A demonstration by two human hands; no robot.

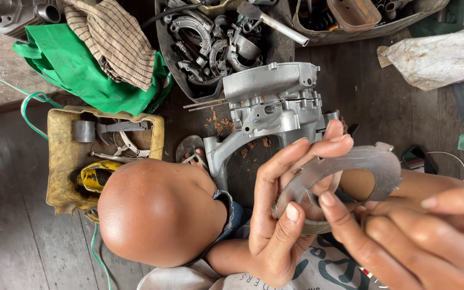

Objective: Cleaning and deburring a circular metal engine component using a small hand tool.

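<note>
While the head camera looked straight down over a bent knee, the left hand [280, 215] was closed on a thin grey gasket [350, 169], thumb on the near face and fingers wrapped over the far edge, so that the flat, curved piece stood up between the person and the floor where its outline could be seen. The right hand [420, 236] came in from the lower right with its fingers loosely curled; the index fingertip touched the gasket's lower edge, apparently steadying or feeling it, though a full grip by that hand could not be made out. Just beyond the gasket, on the dark wooden floor [6, 177], a silver engine casing [272, 107] rested on its side, close enough for the gasket to be held up against it for comparison of shape, as far as one could judge. Behind the casing, a dark tray [170, 59] held curved metal parts and a pipe, within arm's reach. To the left, a worn yellow tub [60, 161] kept small tools, a grey cylinder and a yellow-and-black object together. A green bag [76, 70] lay above it with a checked cloth [114, 40] draped on top. A grey sack [441, 56] lay at the upper right, and part of another person's foot showed at the right edge.
</note>
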